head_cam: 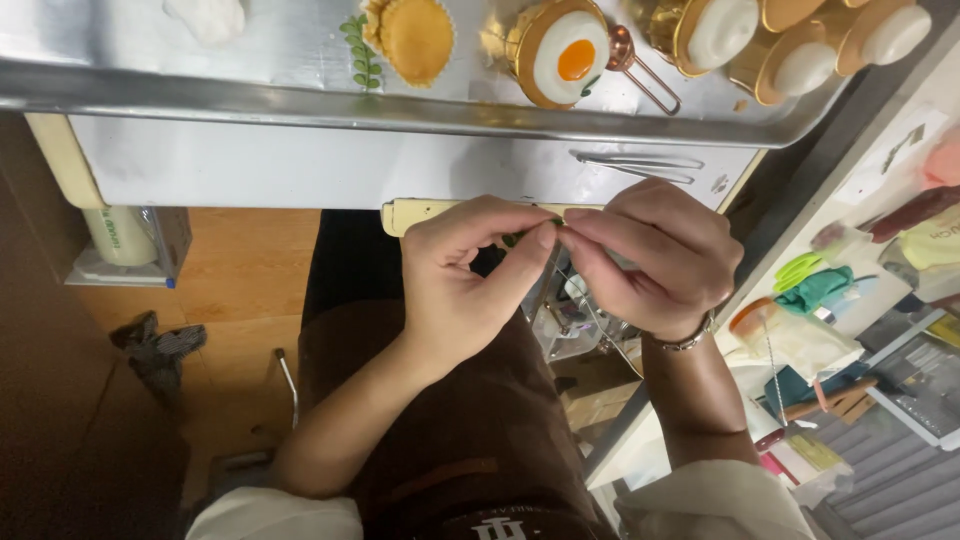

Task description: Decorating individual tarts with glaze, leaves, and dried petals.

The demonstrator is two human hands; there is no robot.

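Both hands meet just under the metal tray (300,100) edge: left hand (470,280) and right hand (645,255) fingers pinched together on a tiny green piece (516,238), mostly hidden between the fingertips.

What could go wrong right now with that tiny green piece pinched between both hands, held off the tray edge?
1. The small green piece is gripped only by the fingertips of the left hand and right hand, over the lap rather than over the metal tray; a slip would likely drop it onto the brown apron or the floor.
2. Squeezing hard could deform so small a piece.
3. The hands work close to the tray rim; a jolt might disturb the egg-topped cup.
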